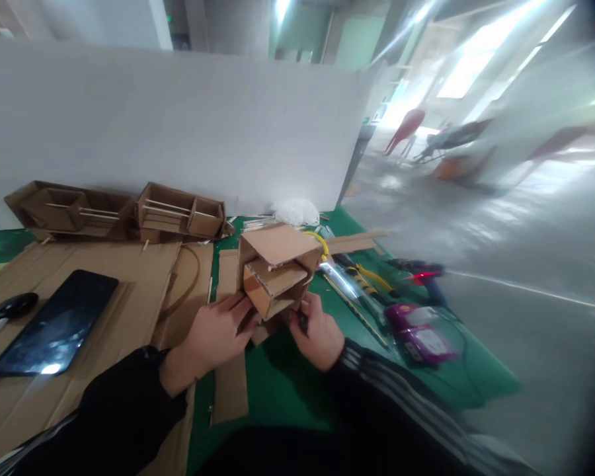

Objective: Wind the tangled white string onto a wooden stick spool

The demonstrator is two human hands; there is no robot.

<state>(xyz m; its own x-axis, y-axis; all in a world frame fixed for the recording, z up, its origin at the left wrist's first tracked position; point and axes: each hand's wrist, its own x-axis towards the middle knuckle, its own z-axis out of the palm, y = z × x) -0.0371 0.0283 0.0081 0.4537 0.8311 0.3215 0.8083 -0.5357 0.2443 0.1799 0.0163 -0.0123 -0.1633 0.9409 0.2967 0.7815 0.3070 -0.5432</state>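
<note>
A small cardboard box structure [282,248] with an inner compartment is held above the green tabletop, its open side facing me. My left hand [221,334] grips its lower left edge, the fingers curled underneath. At its lower right, my right hand [318,332] holds it with thumb and fingers. Parts of the fingertips of both hands are hidden by the cardboard. Beneath my left hand lies a narrow cardboard strip [231,390].
Two cardboard structures [89,215] [178,211] stand against the white partition [178,119]. On the left, a black phone [54,324] and mouse [14,306] lie on cardboard. To the right are pliers [374,277], a purple packet [421,334] and a glue gun [426,274].
</note>
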